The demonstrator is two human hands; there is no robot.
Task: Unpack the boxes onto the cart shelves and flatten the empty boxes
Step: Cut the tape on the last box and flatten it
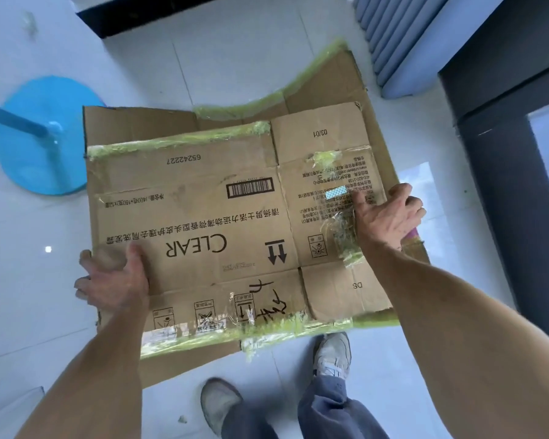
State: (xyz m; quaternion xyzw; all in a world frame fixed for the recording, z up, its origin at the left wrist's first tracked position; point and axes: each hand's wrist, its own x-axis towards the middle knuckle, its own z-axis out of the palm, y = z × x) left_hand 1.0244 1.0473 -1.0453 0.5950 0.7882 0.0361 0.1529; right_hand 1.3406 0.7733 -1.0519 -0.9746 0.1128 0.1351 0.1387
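White tile floor (pixel 235 64), blue stand (pixel 42 134) off past the left grip. Flattened box (pixel 203 210) hangs between both hands: left hand (pixel 114 280) pinches the near-left edge, right hand (pixel 390 213) wraps the right edge. Judgement: keep both grips firm, lower level so flaps stay flat.

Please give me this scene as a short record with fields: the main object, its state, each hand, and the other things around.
main object: flattened brown cardboard box printed CLEAR, with green tape on its edges
state: collapsed flat, held above the floor
left hand: left hand grips the box's left edge
right hand: right hand grips the box's right edge
floor: pale tiled floor
nearby: round blue stand base at left; grey shoes below the box
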